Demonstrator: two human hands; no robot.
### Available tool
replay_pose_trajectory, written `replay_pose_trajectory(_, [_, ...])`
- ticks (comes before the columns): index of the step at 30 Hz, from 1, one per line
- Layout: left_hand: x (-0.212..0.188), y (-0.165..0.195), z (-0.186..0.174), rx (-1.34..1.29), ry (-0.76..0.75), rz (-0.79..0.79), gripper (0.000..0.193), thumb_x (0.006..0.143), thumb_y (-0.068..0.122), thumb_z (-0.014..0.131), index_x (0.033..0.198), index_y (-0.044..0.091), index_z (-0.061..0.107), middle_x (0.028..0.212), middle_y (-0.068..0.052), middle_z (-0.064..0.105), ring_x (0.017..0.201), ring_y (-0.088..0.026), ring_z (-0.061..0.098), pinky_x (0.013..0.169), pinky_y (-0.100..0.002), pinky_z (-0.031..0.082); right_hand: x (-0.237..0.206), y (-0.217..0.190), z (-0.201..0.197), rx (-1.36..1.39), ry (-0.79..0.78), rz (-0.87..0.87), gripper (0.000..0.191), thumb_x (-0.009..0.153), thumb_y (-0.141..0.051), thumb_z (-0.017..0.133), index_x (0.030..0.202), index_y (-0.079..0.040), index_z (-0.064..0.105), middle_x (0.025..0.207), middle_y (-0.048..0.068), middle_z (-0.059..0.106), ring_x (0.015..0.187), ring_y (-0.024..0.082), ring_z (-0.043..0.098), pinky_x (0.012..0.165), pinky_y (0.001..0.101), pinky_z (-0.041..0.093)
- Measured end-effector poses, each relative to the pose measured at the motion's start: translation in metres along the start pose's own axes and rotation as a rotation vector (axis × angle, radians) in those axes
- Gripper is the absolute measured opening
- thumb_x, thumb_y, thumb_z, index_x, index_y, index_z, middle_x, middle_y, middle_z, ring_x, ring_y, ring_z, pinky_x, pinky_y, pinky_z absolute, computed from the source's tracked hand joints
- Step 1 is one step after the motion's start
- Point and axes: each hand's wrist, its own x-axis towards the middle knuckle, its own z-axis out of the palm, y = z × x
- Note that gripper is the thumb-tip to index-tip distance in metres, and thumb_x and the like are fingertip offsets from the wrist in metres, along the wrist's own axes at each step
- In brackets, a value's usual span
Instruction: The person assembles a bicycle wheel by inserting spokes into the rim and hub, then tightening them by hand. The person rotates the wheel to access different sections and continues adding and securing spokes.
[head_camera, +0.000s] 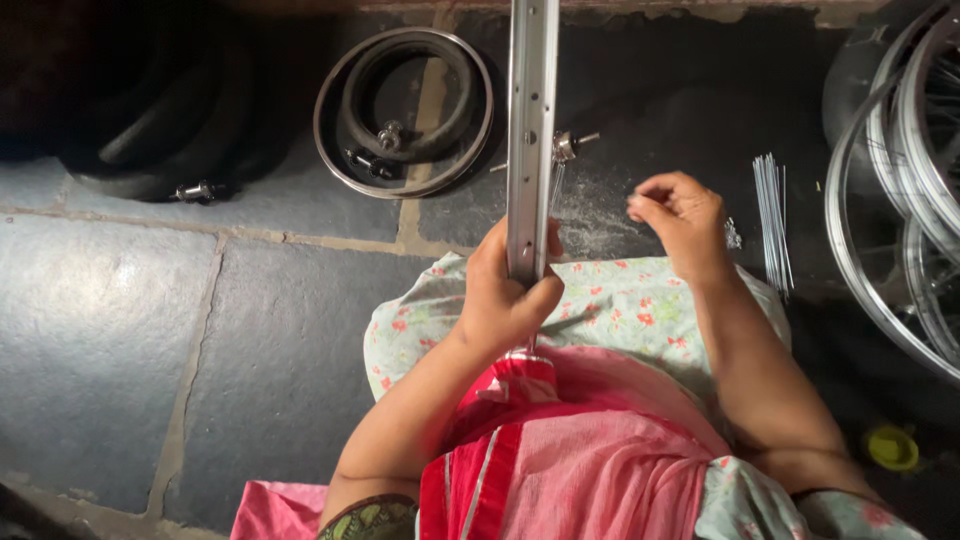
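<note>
Black rubber tyres (150, 120) far left on grey stone floor (100, 340); small steel rim with tube (403, 112) beside. Left hand (505, 290) clenched round upright silver bicycle wheel rim (531, 130), centre, over lap. Right hand (680, 220) pinched, fingertips together, what it pinches unclear. Loose steel spokes (772, 215), stacked wheels (900, 180) right.

A single head-worn camera looks steeply down, close over the person's lap, taking in the stone floor (130, 330) ahead.
</note>
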Motion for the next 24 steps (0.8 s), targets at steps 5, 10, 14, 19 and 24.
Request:
replay_pose_trajectory(5, [0.000,-0.008,0.005,0.023,-0.005,0.037,0.034,0.078,0.003,0.065,0.112,0.006,0.063,0.098,-0.007,0.067,0.085,-0.017,0.065,0.082,-0.032,0.055,-0.036,-0.141,0.043,-0.344,-0.230,-0.559,0.017,0.095,0.004,0.075,0.105,-0.004,0.065,0.107,0.010,0.068,0.092,0.016,0.066,0.077,0.0283,0.053])
replay_pose_trajectory(10, [0.002,-0.009,0.015,0.052,0.017,0.067,0.038,0.078,0.005,0.067,0.115,0.005,0.062,0.093,-0.010,0.064,0.082,-0.020,0.063,0.079,-0.033,0.054,-0.040,-0.204,0.079,-0.637,-0.324,-0.965,0.029,0.083,0.004,0.081,0.107,-0.005,0.067,0.111,0.011,0.064,0.106,0.031,0.065,0.090,0.0414,0.050])
replay_pose_trajectory(14, [0.006,-0.009,0.019,0.026,0.010,0.042,0.041,0.078,0.006,0.066,0.118,0.006,0.062,0.092,-0.011,0.065,0.081,-0.020,0.064,0.078,-0.033,0.054,-0.037,-0.211,0.084,-0.681,-0.344,-0.975,0.034,0.079,0.006,0.080,0.109,-0.004,0.066,0.114,0.009,0.064,0.110,0.030,0.063,0.096,0.0417,0.051])
replay_pose_trajectory(19, [0.008,-0.009,0.021,0.013,-0.004,0.029,0.040,0.079,0.006,0.066,0.118,0.006,0.062,0.091,-0.011,0.066,0.080,-0.021,0.065,0.078,-0.033,0.055,-0.039,-0.206,0.082,-0.758,-0.334,-1.001,0.034,0.078,0.007,0.078,0.108,-0.004,0.066,0.112,0.009,0.064,0.109,0.030,0.063,0.095,0.0413,0.051])
replay_pose_trajectory(24, [0.007,-0.010,0.022,0.047,0.008,0.078,0.038,0.079,0.007,0.067,0.117,0.007,0.061,0.093,-0.013,0.066,0.082,-0.024,0.067,0.079,-0.034,0.055,-0.040,-0.206,0.081,-0.784,-0.337,-1.015,0.033,0.078,0.008,0.076,0.108,-0.002,0.066,0.112,0.009,0.063,0.108,0.030,0.064,0.095,0.0418,0.052])
